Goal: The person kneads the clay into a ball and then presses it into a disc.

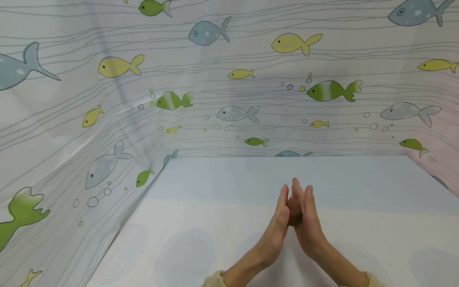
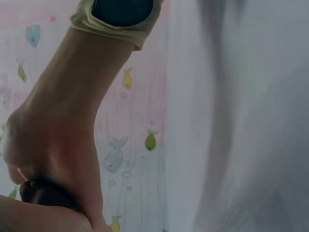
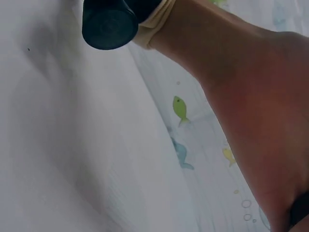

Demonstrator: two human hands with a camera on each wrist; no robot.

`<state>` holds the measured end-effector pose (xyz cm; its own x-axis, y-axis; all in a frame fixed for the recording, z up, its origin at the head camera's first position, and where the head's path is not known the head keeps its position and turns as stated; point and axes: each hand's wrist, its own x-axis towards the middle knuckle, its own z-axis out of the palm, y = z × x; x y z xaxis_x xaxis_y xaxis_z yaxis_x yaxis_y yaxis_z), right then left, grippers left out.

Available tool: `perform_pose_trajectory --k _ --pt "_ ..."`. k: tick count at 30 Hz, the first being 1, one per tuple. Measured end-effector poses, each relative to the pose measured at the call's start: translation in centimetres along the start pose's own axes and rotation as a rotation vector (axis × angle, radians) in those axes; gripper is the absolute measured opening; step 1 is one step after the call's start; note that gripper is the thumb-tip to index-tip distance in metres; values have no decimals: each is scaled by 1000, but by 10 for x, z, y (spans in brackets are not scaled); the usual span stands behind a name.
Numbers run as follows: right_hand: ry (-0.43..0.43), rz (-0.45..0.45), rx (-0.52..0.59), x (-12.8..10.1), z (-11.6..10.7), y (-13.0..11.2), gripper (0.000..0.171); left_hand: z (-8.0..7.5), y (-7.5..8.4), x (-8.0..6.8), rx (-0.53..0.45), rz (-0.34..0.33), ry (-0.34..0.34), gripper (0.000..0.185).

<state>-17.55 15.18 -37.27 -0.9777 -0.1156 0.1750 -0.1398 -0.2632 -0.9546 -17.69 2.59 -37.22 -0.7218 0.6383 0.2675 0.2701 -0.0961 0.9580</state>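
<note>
A brown, rounded lump [image 1: 294, 212] sits between my two palms, above the white table; its material cannot be told. My left hand [image 1: 275, 230] presses it from the left, fingers straight and pointing up and away. From the right, my right hand [image 1: 310, 225] presses it with its palm, its fingers straight too. Both wrists come close together below the lump. In the left wrist view the lump [image 2: 47, 194] looks dark and is partly covered by the hands. Only a dark edge of the lump [image 3: 300, 210] shows in the right wrist view.
The table [image 1: 222, 183] has a pale blue band at its far side and faint round patterns nearer me. A fish-printed curtain [image 1: 229, 91] hangs behind it and along the left side. Dark round devices [image 2: 123, 10] are worn near the beige cuffs [image 1: 215, 279].
</note>
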Motion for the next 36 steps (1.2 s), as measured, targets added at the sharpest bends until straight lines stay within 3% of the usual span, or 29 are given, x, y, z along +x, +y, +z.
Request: perform_pose_trajectory --k 14,17,24,36 --pt "-79 21 -15 -10 19 7 68 -11 -13 4 18 -13 184 67" --pt "-135 35 1 -13 25 7 67 -16 -15 6 17 7 248 65" --pt "-355 77 69 -19 35 9 65 -27 -19 10 2 31 395 66" --pt "-529 160 131 -21 38 7 72 -36 -17 11 -49 56 477 65"
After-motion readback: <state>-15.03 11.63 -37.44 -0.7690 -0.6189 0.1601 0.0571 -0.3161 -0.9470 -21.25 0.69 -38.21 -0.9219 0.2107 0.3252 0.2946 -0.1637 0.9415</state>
